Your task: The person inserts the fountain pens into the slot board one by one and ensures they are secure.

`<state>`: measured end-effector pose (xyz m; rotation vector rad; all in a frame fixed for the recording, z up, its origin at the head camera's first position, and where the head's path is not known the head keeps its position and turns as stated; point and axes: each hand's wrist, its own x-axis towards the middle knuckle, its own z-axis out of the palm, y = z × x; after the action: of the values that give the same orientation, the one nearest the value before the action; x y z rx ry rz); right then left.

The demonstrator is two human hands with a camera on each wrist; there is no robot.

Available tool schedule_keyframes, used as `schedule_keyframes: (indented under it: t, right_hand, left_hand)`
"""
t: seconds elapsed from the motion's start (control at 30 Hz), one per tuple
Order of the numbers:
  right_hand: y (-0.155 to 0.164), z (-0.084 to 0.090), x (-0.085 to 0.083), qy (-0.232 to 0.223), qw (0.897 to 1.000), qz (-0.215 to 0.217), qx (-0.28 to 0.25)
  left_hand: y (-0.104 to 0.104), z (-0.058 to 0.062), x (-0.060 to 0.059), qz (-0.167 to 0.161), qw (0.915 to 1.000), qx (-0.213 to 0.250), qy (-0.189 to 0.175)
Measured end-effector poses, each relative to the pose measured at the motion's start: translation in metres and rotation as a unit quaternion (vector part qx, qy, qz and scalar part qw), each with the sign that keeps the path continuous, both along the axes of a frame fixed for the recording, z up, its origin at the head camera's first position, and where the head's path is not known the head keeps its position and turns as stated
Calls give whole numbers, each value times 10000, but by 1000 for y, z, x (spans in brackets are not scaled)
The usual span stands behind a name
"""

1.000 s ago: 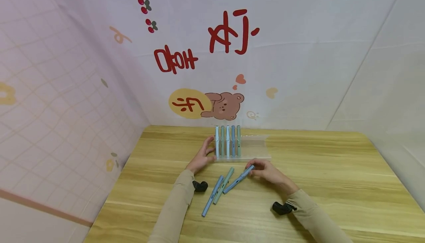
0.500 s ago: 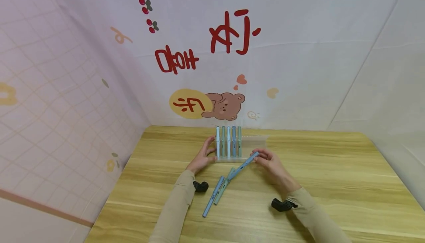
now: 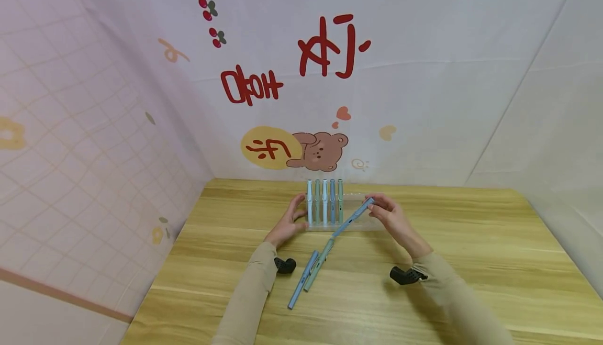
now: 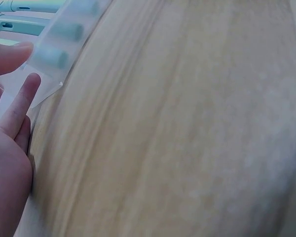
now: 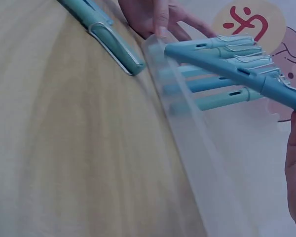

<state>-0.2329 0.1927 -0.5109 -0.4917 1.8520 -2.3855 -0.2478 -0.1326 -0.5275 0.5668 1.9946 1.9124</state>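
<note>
A clear plastic pen rack stands at the back of the wooden table with several pastel pens upright in its left slots. My left hand rests against the rack's left end, thumb and fingers touching it. My right hand pinches the upper end of a blue pen, held tilted in front of the rack, its lower tip down by the rack's base. In the right wrist view this blue pen crosses over the racked pens.
Two more pens, a light blue one and a green one, lie on the table in front of the rack. Patterned cloth walls close in the back and sides.
My right hand has lifted the blue pen off the table and carried it back and up to the rack, tilting it steeper. The left hand has stayed at the rack's end.
</note>
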Motion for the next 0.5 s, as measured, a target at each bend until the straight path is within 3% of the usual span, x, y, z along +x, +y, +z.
schedule_keyframes:
  t: [0.5]
  right_hand:
    - [0, 26, -35, 201, 9959, -143, 872]
  left_hand:
    - [0, 3, 1, 12, 10000, -4, -66]
